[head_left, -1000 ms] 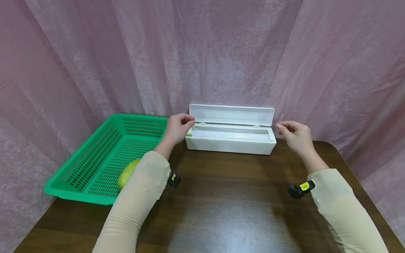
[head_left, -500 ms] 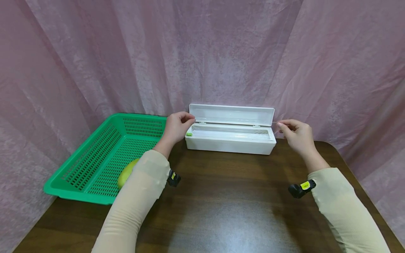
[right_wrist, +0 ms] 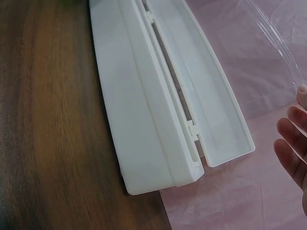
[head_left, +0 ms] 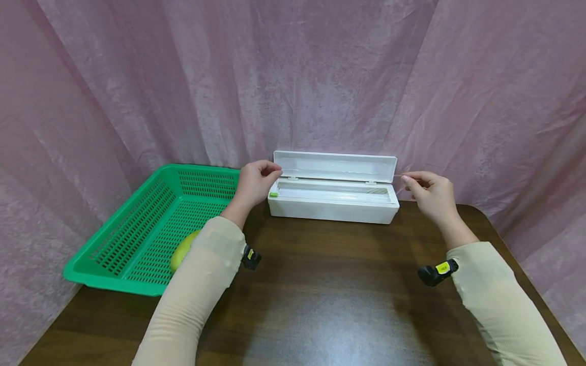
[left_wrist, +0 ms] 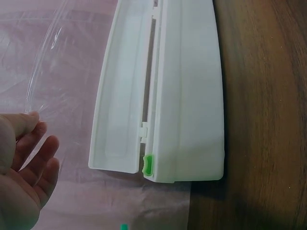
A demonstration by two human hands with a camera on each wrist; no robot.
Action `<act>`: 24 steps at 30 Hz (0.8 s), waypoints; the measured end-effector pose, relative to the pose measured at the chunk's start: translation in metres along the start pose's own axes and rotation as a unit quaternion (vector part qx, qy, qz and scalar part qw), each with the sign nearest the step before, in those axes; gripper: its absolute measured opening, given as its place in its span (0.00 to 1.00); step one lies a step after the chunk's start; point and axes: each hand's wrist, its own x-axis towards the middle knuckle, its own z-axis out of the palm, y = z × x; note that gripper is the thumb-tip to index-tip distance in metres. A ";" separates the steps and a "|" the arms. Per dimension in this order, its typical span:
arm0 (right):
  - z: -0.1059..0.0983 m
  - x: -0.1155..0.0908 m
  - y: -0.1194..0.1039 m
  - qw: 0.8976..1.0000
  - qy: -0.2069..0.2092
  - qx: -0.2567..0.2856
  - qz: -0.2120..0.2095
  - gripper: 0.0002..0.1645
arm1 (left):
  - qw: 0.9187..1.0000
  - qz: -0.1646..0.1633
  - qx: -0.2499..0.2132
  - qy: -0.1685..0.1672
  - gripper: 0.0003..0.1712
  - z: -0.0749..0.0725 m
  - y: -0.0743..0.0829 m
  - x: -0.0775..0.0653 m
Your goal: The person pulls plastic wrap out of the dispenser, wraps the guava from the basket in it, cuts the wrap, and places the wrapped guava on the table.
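Observation:
A white plastic wrap dispenser (head_left: pixel 334 211) stands at the back of the table with its lid (head_left: pixel 336 166) tipped back. A green slider (left_wrist: pixel 148 165) sits at its left end. My left hand (head_left: pixel 253 187) pinches one end of a clear sheet of plastic wrap (left_wrist: pixel 32 84) between thumb and index finger, near the lid's left corner. At the other side, my right hand (head_left: pixel 431 197) pinches the sheet's opposite end, just past the lid's right edge. Between the hands the film's gathered edge (right_wrist: pixel 278 40) is stretched above the box. The other fingers of both hands curve loosely.
To the left is a green perforated basket (head_left: pixel 114 284) holding a yellow-green round fruit (head_left: pixel 183 250), partly hidden by my left sleeve. Pink curtains (head_left: pixel 339 76) hang right behind the brown wooden table (head_left: pixel 329 284).
Both hands have risen very slightly, and the right has shifted a touch to the right, drawing the film tauter. The green slider shows more fully than a second ago.

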 end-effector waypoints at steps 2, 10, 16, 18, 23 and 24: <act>0.000 0.000 -0.001 1.000 0.000 -0.001 0.001 0.15 | 1.000 0.002 -0.001 0.002 0.10 0.000 0.000 0.000; -0.002 0.001 -0.004 1.000 0.003 0.000 0.001 0.14 | 1.000 0.008 -0.010 0.007 0.10 0.000 0.000 0.000; -0.004 0.001 -0.005 1.000 0.007 -0.003 -0.001 0.14 | 1.000 0.008 -0.012 0.010 0.10 -0.001 0.001 0.001; -0.004 0.001 -0.005 1.000 0.010 -0.004 -0.004 0.14 | 1.000 0.008 -0.012 0.010 0.10 -0.001 0.001 0.000; -0.005 0.002 -0.006 1.000 0.016 -0.003 -0.008 0.14 | 1.000 0.006 -0.012 0.009 0.11 -0.002 0.004 0.000; -0.005 0.002 -0.006 1.000 0.018 -0.001 -0.009 0.14 | 1.000 0.007 -0.012 0.010 0.11 -0.002 0.004 0.000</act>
